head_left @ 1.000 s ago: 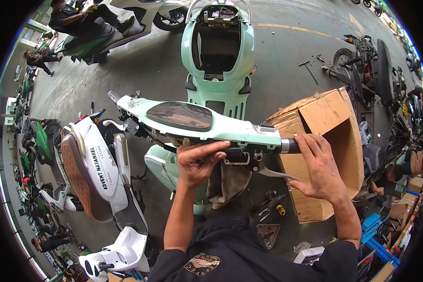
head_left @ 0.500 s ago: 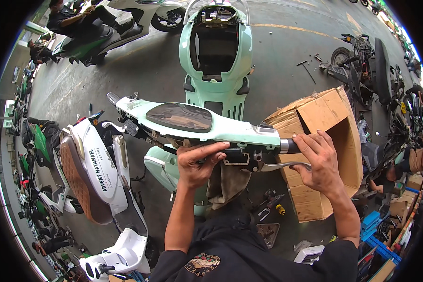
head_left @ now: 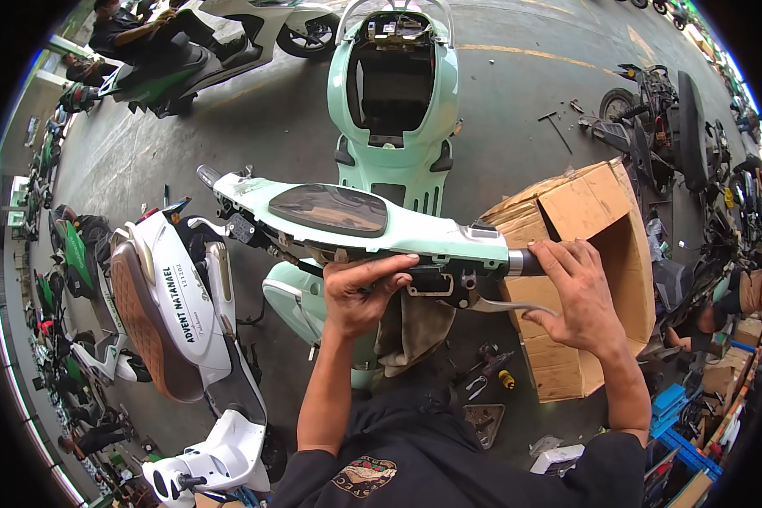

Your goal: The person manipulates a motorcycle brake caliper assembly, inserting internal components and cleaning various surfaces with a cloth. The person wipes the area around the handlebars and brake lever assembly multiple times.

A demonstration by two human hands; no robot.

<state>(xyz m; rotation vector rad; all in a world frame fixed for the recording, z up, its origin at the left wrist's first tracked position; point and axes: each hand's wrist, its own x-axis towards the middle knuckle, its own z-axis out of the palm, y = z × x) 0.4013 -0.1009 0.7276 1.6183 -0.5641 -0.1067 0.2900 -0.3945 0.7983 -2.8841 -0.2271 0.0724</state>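
Observation:
A mint-green scooter handlebar cover (head_left: 436, 230) with a dark display window (head_left: 328, 210) lies across the handlebar in front of me. My left hand (head_left: 360, 292) holds the cover's near lower edge, with its fingers laid along the rim and the thumb beneath. At the right end, my right hand (head_left: 577, 292) grips the dark handlebar grip (head_left: 529, 262), its fingers over the top. Its thumb rests at the tip of the metal brake lever (head_left: 504, 304). Another lever (head_left: 207, 223) sticks out on the left side. Wiring under the cover is partly hidden by my left hand.
Beyond stands the mint scooter body (head_left: 391, 161) with an open cavity. A cardboard box (head_left: 559, 364) sits to the right, and a white scooter (head_left: 203, 313) to the left. Tools (head_left: 489, 366) lie on the floor near me. A person (head_left: 123, 32) sits on a scooter at far left.
The whole view has shifted slightly. Both hands keep nearly the same places on the cover and grip.

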